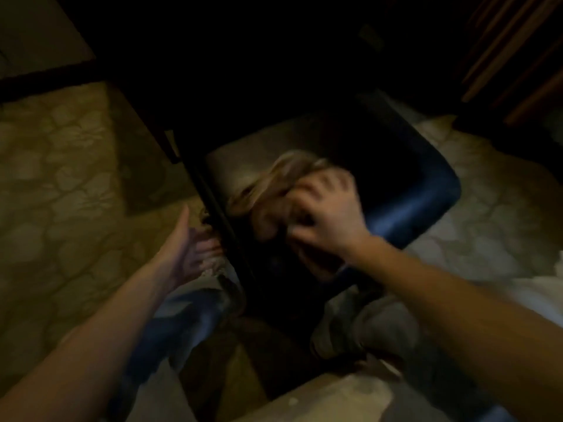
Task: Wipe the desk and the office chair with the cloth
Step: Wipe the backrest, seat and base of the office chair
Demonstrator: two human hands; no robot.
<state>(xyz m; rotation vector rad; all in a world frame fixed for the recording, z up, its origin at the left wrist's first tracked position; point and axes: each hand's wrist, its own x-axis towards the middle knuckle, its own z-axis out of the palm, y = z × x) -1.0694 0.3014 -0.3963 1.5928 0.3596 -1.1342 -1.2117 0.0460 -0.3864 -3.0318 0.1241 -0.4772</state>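
One bunched, brownish cloth (283, 178) sits on the blue seat of the office chair (426, 208), gripped in the curled fingers of the right hand (329, 214). Just left, a dark bar (201, 184) edges the seat; the left hand (189, 251) hovers beside it, spread and holding nothing. Jeans-clad knees (365, 324) crowd the seat's near edge over the patterned floor (61, 178).

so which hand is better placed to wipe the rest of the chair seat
Right. The right hand grips the cloth over the chair seat, with blue padding just beyond it. The left hand is open and empty, off the seat on the far side of a dark bar.
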